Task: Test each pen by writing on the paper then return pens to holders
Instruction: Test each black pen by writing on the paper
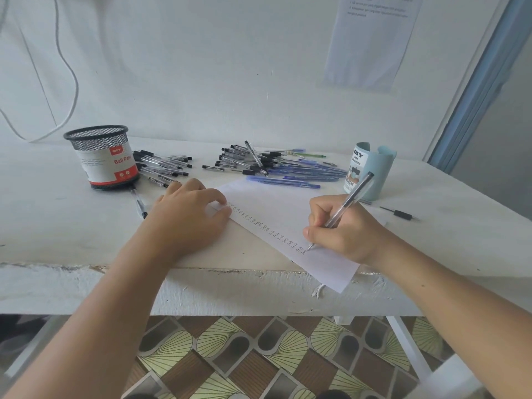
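Observation:
My right hand [342,230] grips a clear pen with a black cap [349,200], its tip down on the white paper [285,208] at the end of a slanting column of small written words. My left hand [191,216] rests with its fingers on the paper's left corner. A black mesh holder [102,156] with a red and white label stands at the left. A pale blue holder [374,171] stands at the right. Between them lie a pile of black-capped pens [162,165] and a mixed pile of black and blue pens [273,165].
A single pen [139,203] lies in front of the mesh holder. A small black pen part [400,213] lies right of my right hand. The paper overhangs the table's chipped front edge [230,272]. A white cable [72,90] hangs on the wall at the left.

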The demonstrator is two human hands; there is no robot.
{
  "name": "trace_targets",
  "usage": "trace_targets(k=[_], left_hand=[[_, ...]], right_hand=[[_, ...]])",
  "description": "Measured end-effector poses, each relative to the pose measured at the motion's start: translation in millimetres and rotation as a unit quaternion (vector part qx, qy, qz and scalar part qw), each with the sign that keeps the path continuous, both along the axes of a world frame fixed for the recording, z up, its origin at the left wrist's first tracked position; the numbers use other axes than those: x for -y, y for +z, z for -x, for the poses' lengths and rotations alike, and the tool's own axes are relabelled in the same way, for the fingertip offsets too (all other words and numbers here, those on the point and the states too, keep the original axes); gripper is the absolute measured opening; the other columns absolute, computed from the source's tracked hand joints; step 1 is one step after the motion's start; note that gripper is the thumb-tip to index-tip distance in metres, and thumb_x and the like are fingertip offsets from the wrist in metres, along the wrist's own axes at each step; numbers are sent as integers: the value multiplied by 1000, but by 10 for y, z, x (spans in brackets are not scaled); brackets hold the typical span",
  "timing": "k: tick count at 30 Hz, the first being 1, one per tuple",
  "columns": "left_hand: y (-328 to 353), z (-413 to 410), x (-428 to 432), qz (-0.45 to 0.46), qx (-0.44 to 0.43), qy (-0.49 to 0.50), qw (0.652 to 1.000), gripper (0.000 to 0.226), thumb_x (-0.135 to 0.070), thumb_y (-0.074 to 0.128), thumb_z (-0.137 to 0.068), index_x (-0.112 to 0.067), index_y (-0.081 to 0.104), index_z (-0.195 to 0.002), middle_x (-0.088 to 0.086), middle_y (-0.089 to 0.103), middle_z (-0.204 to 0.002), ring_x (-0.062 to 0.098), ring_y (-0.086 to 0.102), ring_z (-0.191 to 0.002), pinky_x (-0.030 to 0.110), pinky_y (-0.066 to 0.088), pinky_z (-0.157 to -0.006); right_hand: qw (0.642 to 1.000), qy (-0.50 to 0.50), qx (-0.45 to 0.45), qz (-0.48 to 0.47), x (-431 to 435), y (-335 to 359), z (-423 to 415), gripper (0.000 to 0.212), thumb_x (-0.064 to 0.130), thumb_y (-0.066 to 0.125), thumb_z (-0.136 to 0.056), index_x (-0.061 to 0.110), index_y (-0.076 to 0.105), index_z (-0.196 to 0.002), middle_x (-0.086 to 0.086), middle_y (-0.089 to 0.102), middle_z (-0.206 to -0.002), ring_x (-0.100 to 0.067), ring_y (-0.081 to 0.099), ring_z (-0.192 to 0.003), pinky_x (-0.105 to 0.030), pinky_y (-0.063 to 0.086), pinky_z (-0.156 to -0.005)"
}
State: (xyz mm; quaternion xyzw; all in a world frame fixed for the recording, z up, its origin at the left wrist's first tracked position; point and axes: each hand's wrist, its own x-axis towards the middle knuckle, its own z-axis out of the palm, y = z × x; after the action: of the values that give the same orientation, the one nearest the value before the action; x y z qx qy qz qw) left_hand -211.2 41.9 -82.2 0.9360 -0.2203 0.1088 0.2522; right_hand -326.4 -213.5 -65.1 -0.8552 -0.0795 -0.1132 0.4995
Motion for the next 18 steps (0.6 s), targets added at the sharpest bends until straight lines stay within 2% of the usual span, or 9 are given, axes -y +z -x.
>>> trace_targets(k=[2,4,7,9,11,14,17,18], left_hand=[[5,3,-2,-1,-2,0,1000,27,-55,51,-96,-45,66,-117,-12,48,-116,19,36,-129,44,32,-114],[2,4,-6,-5,2,-1,1000,27,-55,50,-96,-45,65,-117,-13,48,-115,20,36,-128,44,33,-113],[-3,-2,-9,-14,4,-3,1000,30,-56,49,-96,-45,65,-118,-12,49,-115,20,38,-127,44,35,-112],[-14,-6,-11,-18,7,-5,1000,34,-60,45,-95,-45,65,-119,-12,50,-117,20,39,-126,44,36,-111],[-20,-7,-18,-19,8,-3,1000,39,-63,43,-93,-46,65,-119,-14,51,-118,20,40,-125,44,37,-111],[-10,4,-29,-18,1,-6,1000,52,-68,33,-84,-47,65,-120,-15,51,-118,20,41,-123,43,38,-110],[1,6,-35,-22,0,-6,1000,53,-69,33,-85,-48,64,-123,-16,51,-121,18,41,-123,41,38,-110],[3,10,-36,-25,-1,-6,1000,49,-68,36,-88,-48,63,-124,-17,50,-122,18,40,-123,41,38,-110]], right_hand=[[994,-10,-18,-108,28,9,0,37,1,62,-73,22,38,-57,-6,32,-58,-17,26,-50,-25,22,-48],[967,-16,-31,-253,71,57,11,31,-2,54,-70,19,34,-59,-7,32,-57,-15,22,-50,-19,16,-45],[933,-33,-40,-356,85,214,-19,24,-1,41,-63,18,29,-68,-12,41,-61,-18,28,-49,-23,24,-45],[934,-72,-54,-346,80,309,-104,28,-10,41,-77,18,38,-80,-11,47,-67,-21,39,-49,-26,32,-45],[947,-142,-42,-284,78,390,-241,32,-13,46,-88,18,46,-97,-11,52,-72,-22,47,-49,-26,37,-44],[948,-188,-10,-256,53,562,-476,34,-13,52,-88,14,52,-108,-14,56,-79,-20,46,-45,-24,30,-42],[956,-141,-25,-257,25,719,-728,11,7,55,-97,12,60,-105,-10,56,-76,-16,35,-46,-25,20,-47],[962,-126,-28,-242,17,738,-798,11,16,55,-101,11,64,-104,-8,54,-73,-15,33,-47,-26,19,-48]])
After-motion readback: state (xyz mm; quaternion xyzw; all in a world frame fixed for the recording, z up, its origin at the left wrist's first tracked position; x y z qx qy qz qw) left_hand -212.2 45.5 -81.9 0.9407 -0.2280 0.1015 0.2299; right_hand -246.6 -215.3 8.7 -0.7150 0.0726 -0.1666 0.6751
